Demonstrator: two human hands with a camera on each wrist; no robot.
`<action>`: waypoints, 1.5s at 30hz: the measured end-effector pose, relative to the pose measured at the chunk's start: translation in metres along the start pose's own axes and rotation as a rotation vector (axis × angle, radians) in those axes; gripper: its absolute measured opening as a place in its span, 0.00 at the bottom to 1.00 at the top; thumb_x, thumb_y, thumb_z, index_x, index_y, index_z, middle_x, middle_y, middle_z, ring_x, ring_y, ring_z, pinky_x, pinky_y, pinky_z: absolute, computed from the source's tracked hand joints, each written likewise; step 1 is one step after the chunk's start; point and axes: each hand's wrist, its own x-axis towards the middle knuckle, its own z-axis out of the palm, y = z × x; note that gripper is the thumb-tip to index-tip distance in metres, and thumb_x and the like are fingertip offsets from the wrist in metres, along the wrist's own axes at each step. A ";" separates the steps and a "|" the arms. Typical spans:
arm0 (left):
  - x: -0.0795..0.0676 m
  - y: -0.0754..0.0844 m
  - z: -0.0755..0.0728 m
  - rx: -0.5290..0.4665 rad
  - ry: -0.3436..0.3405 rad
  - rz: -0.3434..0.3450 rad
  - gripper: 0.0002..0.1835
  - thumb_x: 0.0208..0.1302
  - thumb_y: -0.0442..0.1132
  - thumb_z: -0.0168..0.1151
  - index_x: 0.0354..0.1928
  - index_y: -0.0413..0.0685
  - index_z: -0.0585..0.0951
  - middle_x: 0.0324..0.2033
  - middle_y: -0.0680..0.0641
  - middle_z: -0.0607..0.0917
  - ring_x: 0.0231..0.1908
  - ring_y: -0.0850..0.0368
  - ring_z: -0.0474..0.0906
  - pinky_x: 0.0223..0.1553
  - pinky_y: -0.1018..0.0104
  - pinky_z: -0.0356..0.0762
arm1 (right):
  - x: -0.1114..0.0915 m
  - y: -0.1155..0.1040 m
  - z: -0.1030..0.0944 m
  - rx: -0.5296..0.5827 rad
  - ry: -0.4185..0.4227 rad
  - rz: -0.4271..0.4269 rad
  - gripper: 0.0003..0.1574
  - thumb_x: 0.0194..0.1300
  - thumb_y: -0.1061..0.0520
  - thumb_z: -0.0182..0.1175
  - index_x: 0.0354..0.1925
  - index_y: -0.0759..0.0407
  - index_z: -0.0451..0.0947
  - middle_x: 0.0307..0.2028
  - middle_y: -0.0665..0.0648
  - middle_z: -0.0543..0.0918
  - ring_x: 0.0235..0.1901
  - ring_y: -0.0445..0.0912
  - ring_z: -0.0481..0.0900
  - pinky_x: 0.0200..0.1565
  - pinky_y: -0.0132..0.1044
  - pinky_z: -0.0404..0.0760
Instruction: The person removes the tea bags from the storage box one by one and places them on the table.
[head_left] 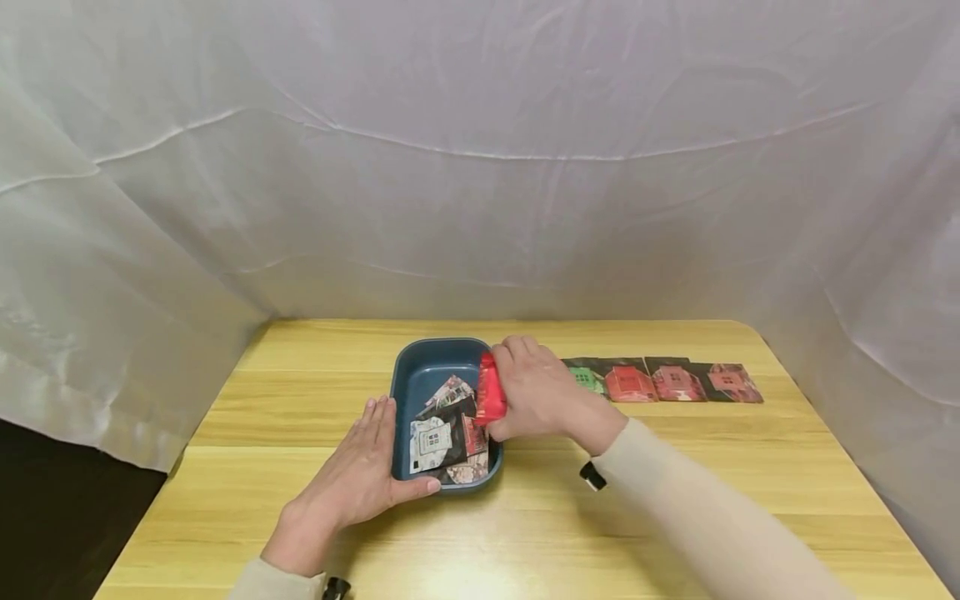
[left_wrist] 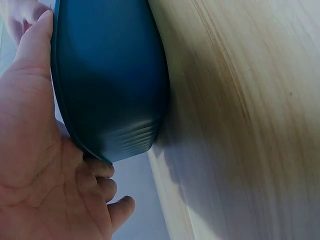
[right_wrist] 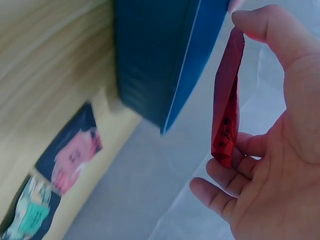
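Observation:
A dark blue bin (head_left: 405, 375) stands on the table with several flat sachets (head_left: 442, 442) overlapping inside it. My left hand (head_left: 352, 471) rests against its left side, fingers straight along the rim and thumb over the near edge. In the left wrist view, that hand (left_wrist: 45, 140) touches the rim of the bin (left_wrist: 110, 75). My right hand (head_left: 536, 392) pinches a red sachet (head_left: 491, 392) above the bin's right rim. The right wrist view shows the red sachet (right_wrist: 227, 105) held by its ends between thumb and fingers, beside the bin (right_wrist: 155, 55).
To the right of the bin, a row of sachets lies on the wooden table (head_left: 675, 467): a green one (head_left: 587, 379), a red one (head_left: 630, 382) and pinkish ones (head_left: 678, 381), partly overlapping. A pale curtain (head_left: 480, 208) hangs behind the table and at both sides.

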 end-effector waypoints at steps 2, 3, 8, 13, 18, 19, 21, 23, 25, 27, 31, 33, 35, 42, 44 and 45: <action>-0.001 0.000 0.000 -0.005 -0.003 -0.004 0.73 0.56 0.78 0.67 0.82 0.28 0.48 0.81 0.28 0.51 0.83 0.33 0.43 0.80 0.39 0.53 | -0.007 0.008 -0.001 0.003 0.020 0.004 0.65 0.44 0.29 0.73 0.67 0.68 0.67 0.58 0.62 0.74 0.55 0.54 0.72 0.63 0.49 0.79; -0.001 0.000 0.000 -0.004 -0.004 -0.006 0.73 0.56 0.79 0.66 0.82 0.28 0.48 0.81 0.28 0.51 0.83 0.33 0.43 0.80 0.39 0.53 | -0.011 0.012 -0.001 0.002 0.029 0.005 0.64 0.43 0.29 0.73 0.66 0.68 0.68 0.56 0.62 0.75 0.54 0.54 0.72 0.61 0.48 0.79; -0.002 0.000 0.000 -0.002 -0.003 -0.005 0.74 0.56 0.81 0.64 0.82 0.28 0.48 0.81 0.28 0.51 0.83 0.32 0.44 0.80 0.39 0.53 | -0.028 0.032 0.002 -0.003 0.044 0.030 0.62 0.43 0.31 0.74 0.63 0.69 0.69 0.53 0.61 0.75 0.50 0.53 0.71 0.55 0.46 0.79; -0.001 -0.001 0.001 -0.002 0.002 0.000 0.73 0.56 0.80 0.65 0.82 0.28 0.47 0.81 0.28 0.51 0.82 0.32 0.44 0.80 0.39 0.53 | -0.047 0.049 0.012 0.003 0.034 0.053 0.61 0.44 0.32 0.74 0.64 0.71 0.69 0.54 0.63 0.76 0.49 0.54 0.71 0.51 0.46 0.79; 0.000 -0.001 0.001 -0.006 -0.006 0.000 0.73 0.57 0.79 0.65 0.82 0.28 0.47 0.82 0.28 0.51 0.83 0.32 0.44 0.80 0.39 0.53 | -0.062 0.057 0.028 -0.006 -0.027 0.062 0.67 0.47 0.29 0.74 0.67 0.74 0.68 0.59 0.67 0.76 0.53 0.57 0.74 0.57 0.51 0.83; 0.000 -0.001 0.001 -0.008 -0.007 -0.001 0.73 0.56 0.80 0.65 0.82 0.29 0.47 0.82 0.28 0.50 0.83 0.32 0.44 0.80 0.39 0.53 | -0.064 0.058 0.031 -0.005 -0.034 0.057 0.67 0.47 0.29 0.75 0.67 0.74 0.68 0.59 0.68 0.76 0.54 0.57 0.74 0.58 0.52 0.83; 0.000 -0.001 0.001 -0.011 -0.011 -0.003 0.74 0.56 0.80 0.64 0.82 0.29 0.46 0.82 0.28 0.50 0.83 0.32 0.43 0.80 0.39 0.53 | -0.066 0.056 0.038 0.002 -0.050 0.046 0.66 0.46 0.29 0.75 0.66 0.74 0.69 0.60 0.68 0.76 0.56 0.58 0.75 0.61 0.54 0.82; 0.000 -0.001 0.000 -0.014 -0.014 -0.004 0.74 0.56 0.81 0.64 0.82 0.29 0.46 0.82 0.28 0.50 0.83 0.33 0.43 0.80 0.39 0.53 | -0.068 0.054 0.043 0.015 -0.061 0.027 0.64 0.46 0.29 0.75 0.65 0.73 0.69 0.59 0.68 0.76 0.56 0.58 0.75 0.64 0.54 0.80; 0.000 -0.001 0.000 -0.015 -0.018 -0.007 0.74 0.56 0.81 0.64 0.82 0.29 0.46 0.82 0.28 0.49 0.83 0.33 0.43 0.80 0.39 0.53 | -0.068 0.052 0.048 0.036 -0.066 0.009 0.64 0.45 0.30 0.75 0.65 0.72 0.69 0.60 0.68 0.76 0.57 0.59 0.75 0.66 0.54 0.79; 0.000 -0.001 0.000 -0.018 -0.021 -0.011 0.74 0.56 0.80 0.64 0.82 0.29 0.46 0.82 0.29 0.49 0.83 0.33 0.42 0.80 0.39 0.52 | -0.068 0.050 0.053 0.048 -0.074 -0.003 0.64 0.45 0.30 0.75 0.65 0.72 0.68 0.61 0.68 0.76 0.58 0.59 0.75 0.68 0.54 0.78; 0.000 -0.001 0.000 -0.024 -0.027 -0.019 0.73 0.57 0.77 0.67 0.82 0.29 0.45 0.82 0.29 0.49 0.83 0.33 0.42 0.80 0.38 0.52 | -0.066 0.045 0.061 0.073 -0.098 -0.007 0.67 0.46 0.30 0.75 0.69 0.73 0.66 0.63 0.68 0.75 0.59 0.58 0.74 0.69 0.54 0.77; 0.000 -0.001 0.000 -0.029 -0.029 -0.021 0.73 0.58 0.77 0.68 0.82 0.29 0.45 0.82 0.29 0.48 0.83 0.33 0.42 0.80 0.38 0.52 | -0.065 0.043 0.063 0.089 -0.109 -0.001 0.69 0.46 0.30 0.75 0.70 0.72 0.66 0.63 0.67 0.75 0.60 0.58 0.73 0.69 0.53 0.77; 0.000 -0.001 0.000 -0.030 -0.034 -0.023 0.73 0.58 0.77 0.67 0.83 0.29 0.45 0.82 0.29 0.48 0.83 0.34 0.41 0.80 0.38 0.52 | -0.064 0.042 0.065 0.106 -0.118 0.007 0.70 0.46 0.30 0.75 0.72 0.72 0.65 0.64 0.67 0.74 0.62 0.58 0.73 0.71 0.54 0.75; -0.001 0.000 0.000 -0.030 -0.036 -0.020 0.73 0.58 0.77 0.67 0.83 0.29 0.44 0.82 0.29 0.48 0.83 0.33 0.41 0.80 0.38 0.51 | -0.058 0.043 0.070 0.149 -0.123 0.017 0.73 0.46 0.31 0.75 0.76 0.72 0.61 0.72 0.69 0.70 0.70 0.62 0.70 0.76 0.57 0.68; -0.001 -0.001 -0.001 -0.027 -0.035 -0.017 0.73 0.58 0.78 0.67 0.82 0.29 0.44 0.82 0.29 0.48 0.83 0.33 0.41 0.80 0.38 0.51 | -0.057 0.043 0.071 0.155 -0.128 0.019 0.73 0.46 0.31 0.76 0.76 0.71 0.61 0.73 0.69 0.69 0.71 0.62 0.69 0.76 0.57 0.68; -0.001 -0.001 -0.001 -0.026 -0.033 -0.015 0.73 0.58 0.78 0.66 0.82 0.29 0.44 0.82 0.28 0.48 0.83 0.33 0.41 0.80 0.38 0.51 | -0.056 0.043 0.071 0.159 -0.128 0.019 0.73 0.46 0.32 0.76 0.76 0.71 0.61 0.73 0.69 0.68 0.71 0.62 0.69 0.76 0.57 0.68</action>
